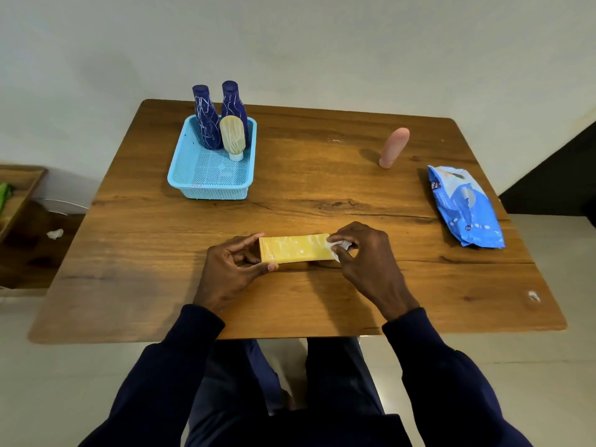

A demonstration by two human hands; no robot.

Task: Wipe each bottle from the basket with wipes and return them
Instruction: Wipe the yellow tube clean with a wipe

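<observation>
- You are in the wiping step. A flat yellow bottle (296, 249) lies on its side on the wooden table (161, 285), near the front edge and between your hands.
- Your left hand (235, 266) pinches the bottle's left, crimped end between thumb and fingers, which steadies it.
- Your right hand (364, 253) has its fingers curled round a small crumpled white wipe (338, 245) and presses it on the bottle's right end.
- The bottle looks like a soft tube, yellow with pale streaks and spots. Its right end is hidden under your hand.
- The next move probably calls for drawing the wipe along its length and turning it over.
- It then goes back to the blue basket (209, 191) at the back left, which holds two dark blue bottles (206, 117) and a cream bottle (233, 135).
- A pink bottle (394, 146) stands apart at the back right, near a blue pack of wipes (464, 208).
</observation>
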